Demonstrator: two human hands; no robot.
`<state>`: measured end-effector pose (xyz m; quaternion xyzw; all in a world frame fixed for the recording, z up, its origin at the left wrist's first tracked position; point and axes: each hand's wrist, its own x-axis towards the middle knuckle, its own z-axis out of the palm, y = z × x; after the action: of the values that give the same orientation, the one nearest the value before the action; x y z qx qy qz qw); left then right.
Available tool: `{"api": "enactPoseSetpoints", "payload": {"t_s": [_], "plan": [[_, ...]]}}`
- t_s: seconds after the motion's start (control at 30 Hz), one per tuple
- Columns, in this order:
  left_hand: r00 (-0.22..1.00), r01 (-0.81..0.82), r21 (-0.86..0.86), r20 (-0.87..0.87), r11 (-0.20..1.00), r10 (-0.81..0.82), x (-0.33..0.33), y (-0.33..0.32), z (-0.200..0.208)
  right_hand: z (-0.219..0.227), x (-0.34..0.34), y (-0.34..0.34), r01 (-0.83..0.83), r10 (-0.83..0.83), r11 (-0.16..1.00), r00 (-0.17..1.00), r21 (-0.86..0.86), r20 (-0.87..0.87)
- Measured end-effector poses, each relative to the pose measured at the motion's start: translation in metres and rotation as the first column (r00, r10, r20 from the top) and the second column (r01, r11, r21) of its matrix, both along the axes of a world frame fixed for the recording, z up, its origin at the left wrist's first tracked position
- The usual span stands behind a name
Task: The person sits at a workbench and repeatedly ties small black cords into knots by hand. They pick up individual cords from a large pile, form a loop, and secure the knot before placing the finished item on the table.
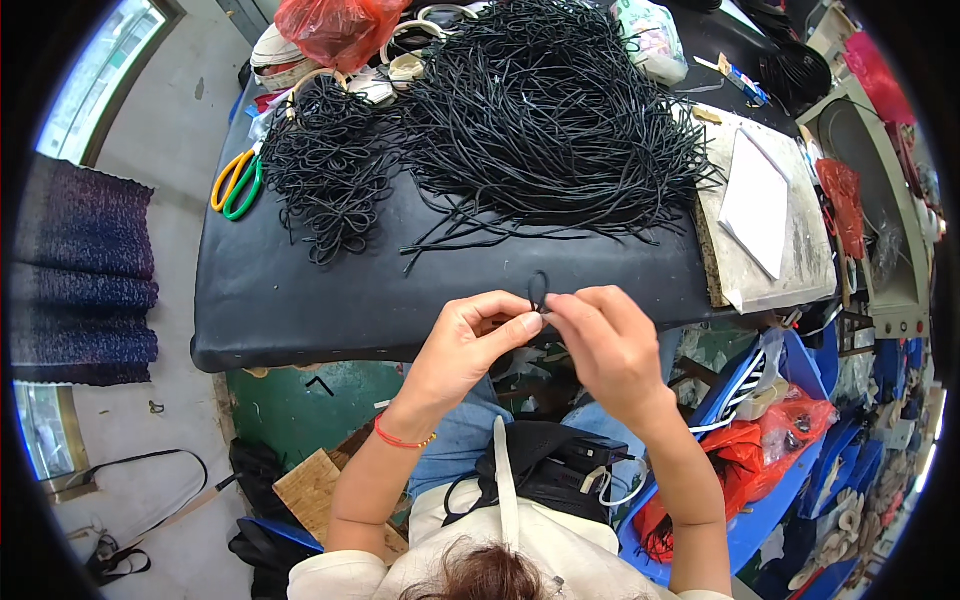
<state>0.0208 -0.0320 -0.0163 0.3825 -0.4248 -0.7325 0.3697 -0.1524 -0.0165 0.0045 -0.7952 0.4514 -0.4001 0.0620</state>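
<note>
Black cord loop (pixel 538 290) between both hands' fingers (pixel 520 322)

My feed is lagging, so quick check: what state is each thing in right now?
Left hand: grip pinched on the black cord loop.
Right hand: grip pinched on the same loop.
Black cord loop: bent into a small loop, held above the table edge.
Loose cord pile: spread, tangled.
Looped cord pile: bunched.
Scissors: lying flat, untouched.
Red bag: crumpled.
</note>
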Motion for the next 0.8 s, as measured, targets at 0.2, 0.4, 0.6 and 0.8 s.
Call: {"api": "enactPoseSetpoints", "payload": {"t_s": [0.2, 0.4, 0.6, 0.8], "plan": [[0.891, 0.084, -0.169, 0.454, 0.982, 0.002, -0.001, 0.005, 0.005, 0.036, -0.012, 0.004, -0.114, 0.127, 0.992, 0.957, 0.062, -0.262], [0.999, 0.039, -0.018, -0.013, 0.999, -0.039, 0.002, 0.008, 0.014, 0.002, -0.018, -0.008, 0.007, -0.084, 0.927, 0.978, 0.376, 0.190], [0.977, 0.091, 0.108, -0.200, 0.990, -0.068, 0.007, 0.005, 0.001, -0.005, 0.001, 0.015, -0.120, -0.027, 0.887, 0.951, 0.447, 0.308], [0.995, -0.079, -0.044, -0.062, 0.996, 0.076, -0.001, 0.010, 0.000, 0.012, 0.006, 0.029, -0.533, -0.282, 0.525, 0.627, 0.664, 0.726]]}}
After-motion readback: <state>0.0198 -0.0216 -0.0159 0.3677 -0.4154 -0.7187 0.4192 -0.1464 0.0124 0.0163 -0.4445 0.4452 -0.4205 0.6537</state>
